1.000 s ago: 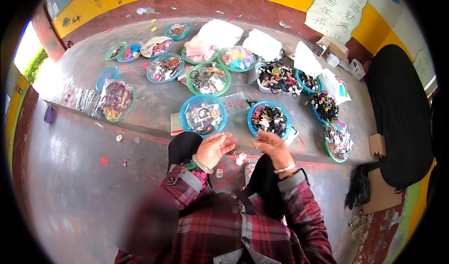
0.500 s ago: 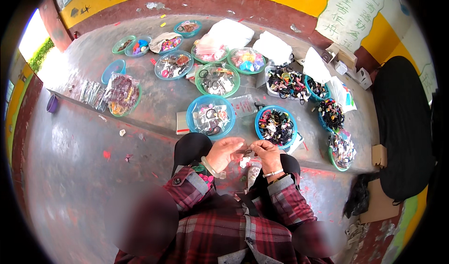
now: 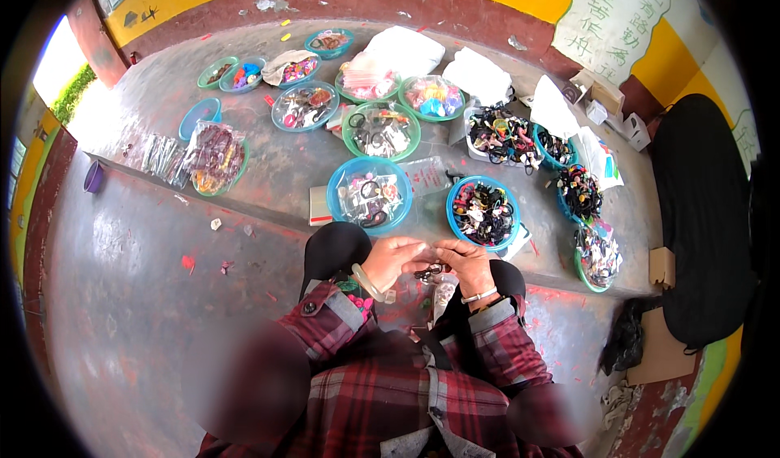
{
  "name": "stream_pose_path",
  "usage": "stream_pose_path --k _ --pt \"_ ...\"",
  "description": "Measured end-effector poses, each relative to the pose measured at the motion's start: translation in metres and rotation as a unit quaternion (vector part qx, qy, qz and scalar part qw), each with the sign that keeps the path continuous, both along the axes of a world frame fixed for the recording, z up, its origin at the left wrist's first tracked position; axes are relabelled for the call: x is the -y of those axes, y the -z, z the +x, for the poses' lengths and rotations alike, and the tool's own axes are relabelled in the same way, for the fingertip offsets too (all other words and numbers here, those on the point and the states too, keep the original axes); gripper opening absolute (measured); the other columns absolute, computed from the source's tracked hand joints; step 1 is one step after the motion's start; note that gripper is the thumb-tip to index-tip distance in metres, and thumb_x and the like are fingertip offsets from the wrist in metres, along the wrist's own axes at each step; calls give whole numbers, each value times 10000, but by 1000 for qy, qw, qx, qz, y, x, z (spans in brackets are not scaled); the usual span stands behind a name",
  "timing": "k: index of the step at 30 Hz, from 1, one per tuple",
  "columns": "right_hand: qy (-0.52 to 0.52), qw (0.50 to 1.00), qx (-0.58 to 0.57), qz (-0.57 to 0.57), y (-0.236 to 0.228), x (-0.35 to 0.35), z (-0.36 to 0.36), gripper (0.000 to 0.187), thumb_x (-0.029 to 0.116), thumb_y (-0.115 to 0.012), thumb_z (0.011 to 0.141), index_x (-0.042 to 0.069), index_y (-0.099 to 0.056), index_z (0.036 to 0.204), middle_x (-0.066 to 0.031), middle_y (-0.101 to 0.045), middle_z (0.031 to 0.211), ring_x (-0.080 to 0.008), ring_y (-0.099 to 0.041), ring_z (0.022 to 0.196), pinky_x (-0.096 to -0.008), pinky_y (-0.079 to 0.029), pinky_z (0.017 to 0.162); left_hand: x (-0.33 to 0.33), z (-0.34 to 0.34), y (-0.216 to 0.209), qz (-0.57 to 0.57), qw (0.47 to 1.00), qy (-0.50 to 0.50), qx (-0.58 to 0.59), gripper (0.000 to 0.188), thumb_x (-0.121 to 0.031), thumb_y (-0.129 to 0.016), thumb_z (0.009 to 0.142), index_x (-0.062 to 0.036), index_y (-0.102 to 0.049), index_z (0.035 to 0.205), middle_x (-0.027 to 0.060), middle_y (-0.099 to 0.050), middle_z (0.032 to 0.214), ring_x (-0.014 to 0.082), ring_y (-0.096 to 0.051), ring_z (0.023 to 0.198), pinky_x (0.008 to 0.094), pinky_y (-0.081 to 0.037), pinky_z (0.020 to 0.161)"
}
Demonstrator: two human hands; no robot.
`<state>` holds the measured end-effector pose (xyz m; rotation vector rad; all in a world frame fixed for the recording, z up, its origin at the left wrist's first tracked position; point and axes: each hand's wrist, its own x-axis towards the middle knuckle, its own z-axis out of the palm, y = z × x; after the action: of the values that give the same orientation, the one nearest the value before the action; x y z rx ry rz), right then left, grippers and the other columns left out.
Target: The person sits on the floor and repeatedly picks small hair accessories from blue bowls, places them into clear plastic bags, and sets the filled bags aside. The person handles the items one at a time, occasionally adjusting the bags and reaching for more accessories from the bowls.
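Observation:
Over my knees, my left hand (image 3: 392, 261) and my right hand (image 3: 469, 266) meet, fingertips closed and almost touching. A small dark looped piece, which looks like a black hair tie (image 3: 431, 273), hangs just under the fingers of both. Its finer details are too small to make out. Directly ahead, a blue basket (image 3: 331, 188) holds clear packets with black hair ties in them. Right of that, a second blue basket (image 3: 452, 224) is full of loose black and coloured hair ties.
More plastic baskets stand along the raised concrete ledge (image 3: 284, 153), among them a green basket (image 3: 347, 145) of packets. A white tub (image 3: 496, 160) of hair ties and a white bag (image 3: 404, 52) lie farther back. A black covered object (image 3: 703, 222) leans at the right wall.
My hands have drawn slightly closer together at the fingertips. More of the dark looped piece now shows below them. The view has shifted a little.

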<state>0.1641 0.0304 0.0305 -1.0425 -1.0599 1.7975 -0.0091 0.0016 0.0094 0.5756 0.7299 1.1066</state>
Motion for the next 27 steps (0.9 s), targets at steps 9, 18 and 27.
stream_pose_path --k 9,18,27 --pt "4 999 -5 36 0 1 4 127 -49 -566 788 -33 -650 881 -83 -651 801 -121 -605 690 -231 -489 633 0 -6 8 8 997 33 66 265 -106 -486 895 72 -512 1089 182 -586 1056 237 -589 976 305 -501 815" --pt "-11 997 4 71 5 0 7 148 -69 -527 785 -30 -657 844 -63 -637 772 -128 -607 698 -231 -486 652 -2 -11 4 33 985 64 154 301 -153 -487 895 66 -507 1100 195 -569 1083 238 -571 1005 300 -466 872" --pt "-32 986 74 147 6 1 3 204 -112 -499 757 -22 -667 830 -57 -607 801 -140 -602 753 -235 -484 687 1 -2 4 -6 1000 14 16 198 -93 -541 869 61 -571 989 129 -596 989 178 -595 887 281 -510 789"
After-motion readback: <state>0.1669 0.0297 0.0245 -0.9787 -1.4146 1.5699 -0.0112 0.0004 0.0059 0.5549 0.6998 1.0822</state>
